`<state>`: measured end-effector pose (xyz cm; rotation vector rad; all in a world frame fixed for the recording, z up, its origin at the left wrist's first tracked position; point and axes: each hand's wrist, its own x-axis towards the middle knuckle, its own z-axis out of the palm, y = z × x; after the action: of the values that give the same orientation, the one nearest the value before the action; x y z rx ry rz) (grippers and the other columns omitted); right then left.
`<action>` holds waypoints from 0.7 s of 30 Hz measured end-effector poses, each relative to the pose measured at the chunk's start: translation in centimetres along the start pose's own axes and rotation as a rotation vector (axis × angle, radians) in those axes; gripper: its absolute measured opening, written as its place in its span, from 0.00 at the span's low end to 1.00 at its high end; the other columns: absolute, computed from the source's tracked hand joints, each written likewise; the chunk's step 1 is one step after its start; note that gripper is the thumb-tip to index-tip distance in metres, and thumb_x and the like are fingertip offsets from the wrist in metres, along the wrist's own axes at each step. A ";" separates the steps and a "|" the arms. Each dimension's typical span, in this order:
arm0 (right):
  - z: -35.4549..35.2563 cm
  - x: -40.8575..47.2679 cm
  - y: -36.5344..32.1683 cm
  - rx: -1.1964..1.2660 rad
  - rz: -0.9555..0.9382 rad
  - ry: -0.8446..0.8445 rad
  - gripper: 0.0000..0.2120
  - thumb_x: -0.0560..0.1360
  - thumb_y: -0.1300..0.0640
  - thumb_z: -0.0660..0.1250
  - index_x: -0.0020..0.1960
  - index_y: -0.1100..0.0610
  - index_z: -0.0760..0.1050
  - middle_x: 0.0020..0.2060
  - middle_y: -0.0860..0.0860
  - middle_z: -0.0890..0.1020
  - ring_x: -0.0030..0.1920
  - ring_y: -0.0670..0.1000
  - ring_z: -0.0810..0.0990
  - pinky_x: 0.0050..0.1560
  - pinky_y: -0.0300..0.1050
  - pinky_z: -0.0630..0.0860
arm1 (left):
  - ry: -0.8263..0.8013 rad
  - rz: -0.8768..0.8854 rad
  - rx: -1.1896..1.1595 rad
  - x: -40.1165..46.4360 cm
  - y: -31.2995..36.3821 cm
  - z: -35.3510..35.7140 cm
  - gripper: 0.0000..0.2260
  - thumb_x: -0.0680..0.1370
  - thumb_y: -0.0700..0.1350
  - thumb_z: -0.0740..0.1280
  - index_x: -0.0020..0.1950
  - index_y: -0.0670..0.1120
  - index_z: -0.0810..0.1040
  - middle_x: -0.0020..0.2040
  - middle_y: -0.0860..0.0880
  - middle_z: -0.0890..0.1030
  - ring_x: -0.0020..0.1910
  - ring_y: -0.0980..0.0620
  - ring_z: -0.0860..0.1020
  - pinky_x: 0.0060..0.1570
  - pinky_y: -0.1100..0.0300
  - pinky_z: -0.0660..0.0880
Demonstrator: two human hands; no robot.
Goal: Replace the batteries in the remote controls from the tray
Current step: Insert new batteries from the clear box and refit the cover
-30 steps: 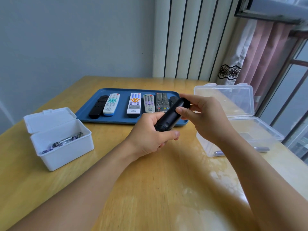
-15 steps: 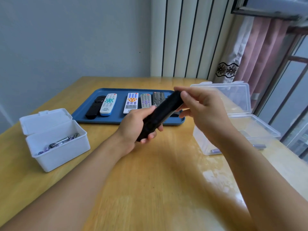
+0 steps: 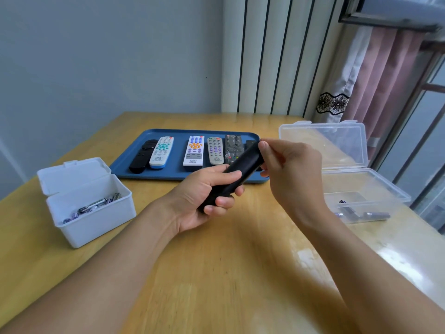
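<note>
Above the table I hold a black remote [image 3: 237, 169], tilted with its far end up and to the right. My left hand [image 3: 204, 196] wraps its lower half. My right hand [image 3: 289, 169] pinches its upper end with thumb and fingers. Behind it lies the blue tray [image 3: 134, 162] with several remotes: a black one [image 3: 142, 156], a white and teal one [image 3: 161, 153], a white one with orange keys [image 3: 194, 150], a grey one [image 3: 214, 150] and a dark one [image 3: 233, 147].
At the left stands an open white box [image 3: 94, 220] holding several batteries [image 3: 96, 204]. At the right an open clear plastic box [image 3: 366, 189] holds a few batteries [image 3: 375, 215]. A curtain and a window frame border the table's right side.
Both hands lowered the black remote slightly and brought it closer to me. My left hand slid lower along its body, and my right hand stays on the upper end.
</note>
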<state>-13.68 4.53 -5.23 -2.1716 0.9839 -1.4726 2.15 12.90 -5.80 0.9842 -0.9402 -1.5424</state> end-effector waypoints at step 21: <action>8.8 2.8 -4.9 0.075 -0.306 -0.167 0.11 0.66 0.66 0.79 0.48 0.65 0.85 0.44 0.56 0.86 0.42 0.52 0.84 0.47 0.47 0.83 | 0.982 0.487 0.312 0.7 1.4 -3.5 0.25 0.80 0.37 0.63 0.76 0.49 0.63 0.67 0.52 0.72 0.60 0.55 0.73 0.49 0.68 0.69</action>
<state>-3.34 5.12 -3.83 -2.4245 0.5500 -1.3971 5.76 11.71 -5.81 1.4006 -0.6204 -0.3860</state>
